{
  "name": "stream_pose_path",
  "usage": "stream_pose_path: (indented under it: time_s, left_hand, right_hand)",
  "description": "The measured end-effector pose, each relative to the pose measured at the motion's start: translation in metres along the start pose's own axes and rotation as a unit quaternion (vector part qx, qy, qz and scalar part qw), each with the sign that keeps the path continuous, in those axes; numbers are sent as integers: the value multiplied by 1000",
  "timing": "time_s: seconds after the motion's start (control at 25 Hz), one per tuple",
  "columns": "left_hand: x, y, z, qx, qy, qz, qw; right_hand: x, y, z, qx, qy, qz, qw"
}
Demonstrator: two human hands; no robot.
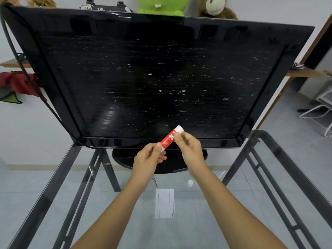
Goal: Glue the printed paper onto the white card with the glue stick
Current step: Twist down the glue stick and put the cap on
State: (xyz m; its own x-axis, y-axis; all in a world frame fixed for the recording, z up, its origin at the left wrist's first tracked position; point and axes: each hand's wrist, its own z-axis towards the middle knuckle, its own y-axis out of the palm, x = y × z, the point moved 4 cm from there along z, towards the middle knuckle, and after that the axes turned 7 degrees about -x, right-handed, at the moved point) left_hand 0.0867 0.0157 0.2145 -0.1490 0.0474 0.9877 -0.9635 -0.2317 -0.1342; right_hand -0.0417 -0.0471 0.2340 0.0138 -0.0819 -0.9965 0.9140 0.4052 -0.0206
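A red and white glue stick [169,138] is held up in front of the monitor's lower edge, tilted with its white end up and to the right. My left hand [148,159] pinches its lower end. My right hand [188,146] pinches its upper part. On the glass table below lies the printed paper [164,203], a white sheet with dark lines. A small white cap [190,182] lies on the glass just beyond the paper, to its right. No separate white card can be told apart.
A large black monitor [152,78] on a round base [125,159] stands on the glass table [269,177] and fills the far side. Dark metal table legs show through the glass. Plush toys sit behind the monitor. A white chair [321,108] stands at the right.
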Motion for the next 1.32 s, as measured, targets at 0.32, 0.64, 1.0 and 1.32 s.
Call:
stream_pose_path:
  time_s: [0.32,0.64,1.0,1.32]
  left_hand:
    - [7,3,-1,54,136,287,947]
    - [-11,-2,0,51,100,294,949]
    - [-29,-4,7,25,78,322,943]
    - [-33,-6,6,22,74,324,943]
  right_hand:
    - [24,-6,5,-13,0,-36,999]
    - [124,-72,-2,56,110,-293,948]
    - [219,-70,-33,-112,186,-551,806]
    - [227,-69,-21,-96,165,-566,802]
